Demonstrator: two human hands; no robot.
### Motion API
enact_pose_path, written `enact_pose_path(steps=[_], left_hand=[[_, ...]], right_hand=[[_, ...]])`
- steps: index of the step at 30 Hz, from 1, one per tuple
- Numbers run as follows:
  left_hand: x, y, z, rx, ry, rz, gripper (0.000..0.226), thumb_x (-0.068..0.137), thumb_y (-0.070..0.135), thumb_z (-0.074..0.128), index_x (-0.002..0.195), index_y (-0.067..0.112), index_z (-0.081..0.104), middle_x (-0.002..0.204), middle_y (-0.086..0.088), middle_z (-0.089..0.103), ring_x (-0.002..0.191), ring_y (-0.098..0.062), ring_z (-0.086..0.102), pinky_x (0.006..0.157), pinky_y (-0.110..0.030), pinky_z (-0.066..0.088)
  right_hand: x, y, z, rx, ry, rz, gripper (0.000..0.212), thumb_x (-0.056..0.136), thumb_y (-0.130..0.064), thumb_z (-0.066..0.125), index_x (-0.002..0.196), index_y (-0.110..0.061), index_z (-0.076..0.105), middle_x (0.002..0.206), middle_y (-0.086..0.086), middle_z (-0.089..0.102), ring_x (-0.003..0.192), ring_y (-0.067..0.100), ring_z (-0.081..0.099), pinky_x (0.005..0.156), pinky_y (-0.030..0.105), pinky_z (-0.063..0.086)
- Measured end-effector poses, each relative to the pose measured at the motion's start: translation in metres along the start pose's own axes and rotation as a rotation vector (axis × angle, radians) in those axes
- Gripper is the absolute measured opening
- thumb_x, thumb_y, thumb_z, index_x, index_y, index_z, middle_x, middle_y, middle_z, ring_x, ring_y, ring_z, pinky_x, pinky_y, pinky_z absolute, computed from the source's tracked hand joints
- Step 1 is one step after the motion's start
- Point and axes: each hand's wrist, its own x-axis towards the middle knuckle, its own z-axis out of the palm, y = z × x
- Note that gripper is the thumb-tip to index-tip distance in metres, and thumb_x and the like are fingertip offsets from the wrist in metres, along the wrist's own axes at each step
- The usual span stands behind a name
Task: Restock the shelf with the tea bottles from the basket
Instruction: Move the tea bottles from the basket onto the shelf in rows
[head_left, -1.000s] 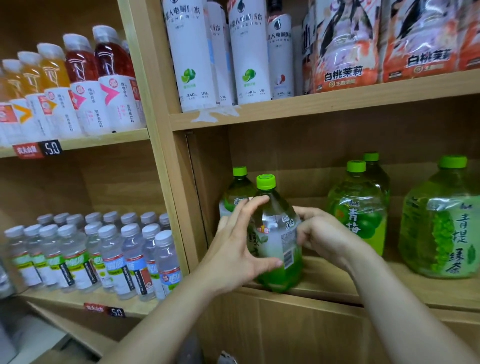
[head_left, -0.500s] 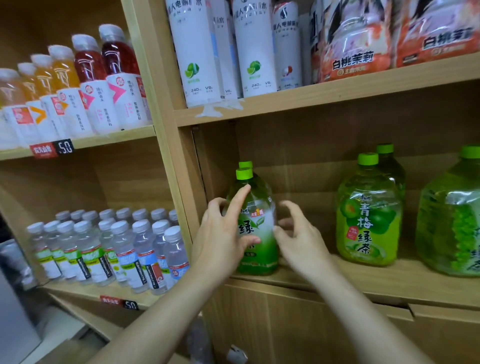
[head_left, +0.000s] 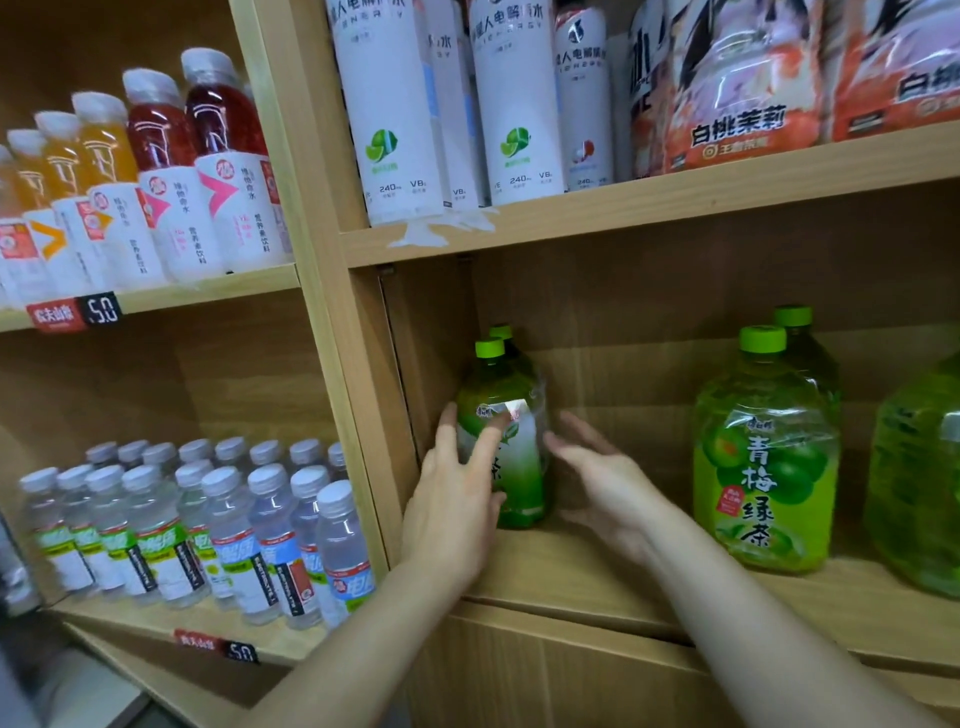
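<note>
Left hand: my left hand (head_left: 460, 499) lies flat against the tea bottle (head_left: 511, 447), fingers spread, not gripping.
Right hand: my right hand (head_left: 605, 480) is released, just beside it.
Bottle: upright on the shelf (head_left: 597, 571), far left, another behind.
Remaining: basket unseen; I judge more restocking possible.

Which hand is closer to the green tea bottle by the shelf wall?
Left. The left hand lies against the front tea bottle, fingers spread over its label. The right hand is open just to the bottle's right, with a small gap between them.
</note>
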Motion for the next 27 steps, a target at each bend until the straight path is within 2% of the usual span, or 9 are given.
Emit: enact_pose_path(steps=[2,4,6,11,15,18,21,24,27], left_hand=[[-0.004,-0.004,0.001,0.121,0.002,0.121,0.072,0.089,0.028,0.059,0.143,0.041,0.013,0.157,-0.006,-0.003,0.137,-0.024,0.020,0.088,-0.034,0.049],[-0.002,-0.012,0.006,0.254,-0.013,0.196,0.074,0.087,0.030,0.060,0.144,0.041,0.015,0.157,-0.013,0.005,0.136,-0.028,0.024,0.086,-0.033,0.051],[0.002,-0.015,0.011,0.303,-0.031,0.188,0.077,0.081,0.031,0.068,0.144,0.039,0.024,0.155,-0.021,0.018,0.132,-0.033,0.037,0.079,-0.035,0.054],[0.015,-0.009,0.020,0.370,-0.168,0.148,0.067,0.099,0.024,0.037,0.148,0.034,-0.008,0.155,-0.025,-0.011,0.135,-0.037,0.034,0.086,-0.040,0.050],[0.028,-0.001,0.023,0.363,-0.229,0.114,0.065,0.100,0.022,0.036,0.149,0.029,-0.007,0.153,-0.031,-0.008,0.127,-0.040,0.045,0.086,-0.045,0.050],[0.029,0.000,0.022,0.350,-0.235,0.091,0.065,0.099,0.021,0.037,0.149,0.031,-0.004,0.154,-0.029,-0.007,0.128,-0.040,0.044,0.087,-0.045,0.051],[0.026,0.002,0.018,0.251,-0.263,0.022,0.073,0.095,0.018,0.046,0.148,0.037,0.000,0.157,-0.019,-0.009,0.132,-0.037,0.039,0.090,-0.045,0.049],[0.018,0.013,0.008,0.143,-0.224,-0.023,0.074,0.090,0.022,0.053,0.149,0.035,0.010,0.159,-0.011,-0.004,0.140,-0.033,0.023,0.098,-0.043,0.046],[0.004,0.041,0.004,0.090,-0.069,0.076,0.069,0.091,0.027,0.052,0.147,0.030,0.013,0.158,-0.006,0.003,0.141,-0.025,0.018,0.099,-0.033,0.045]], right_hand=[[0.016,-0.006,-0.005,0.074,-0.047,0.097,0.059,0.076,-0.043,0.068,0.131,-0.043,0.048,0.146,0.002,0.045,0.133,0.030,0.040,0.100,0.066,0.033],[0.027,-0.012,-0.002,0.059,-0.079,0.131,0.049,0.075,-0.051,0.065,0.122,-0.050,0.051,0.148,0.002,0.043,0.137,0.036,0.034,0.097,0.072,0.027],[0.038,-0.014,0.004,0.005,-0.068,0.123,0.045,0.084,-0.048,0.059,0.127,-0.052,0.046,0.149,-0.001,0.041,0.137,0.037,0.033,0.095,0.074,0.026],[0.057,-0.008,0.007,-0.054,0.012,0.088,0.063,0.086,-0.048,0.059,0.141,-0.040,0.032,0.145,0.001,0.044,0.118,0.033,0.046,0.086,0.058,0.039],[0.061,-0.004,0.006,-0.053,0.028,0.069,0.066,0.086,-0.051,0.057,0.144,-0.035,0.030,0.144,0.001,0.044,0.112,0.023,0.047,0.072,0.042,0.047],[0.057,-0.001,0.008,-0.102,0.061,0.028,0.058,0.090,-0.046,0.056,0.142,-0.031,0.034,0.142,0.000,0.046,0.113,0.019,0.048,0.091,0.042,0.046],[0.033,-0.008,0.007,-0.394,0.189,-0.202,0.051,0.088,-0.025,0.062,0.136,-0.024,0.044,0.138,0.002,0.051,0.125,0.020,0.049,0.100,0.030,0.040],[-0.018,-0.032,-0.008,-0.653,0.284,-0.522,0.045,0.085,-0.018,0.062,0.128,-0.026,0.051,0.115,-0.008,0.060,0.111,0.010,0.057,0.099,0.031,0.046],[-0.068,-0.055,-0.038,-0.773,0.452,-0.833,0.039,0.087,-0.017,0.059,0.125,-0.024,0.053,0.112,-0.010,0.058,0.107,0.004,0.055,0.094,0.022,0.044]])
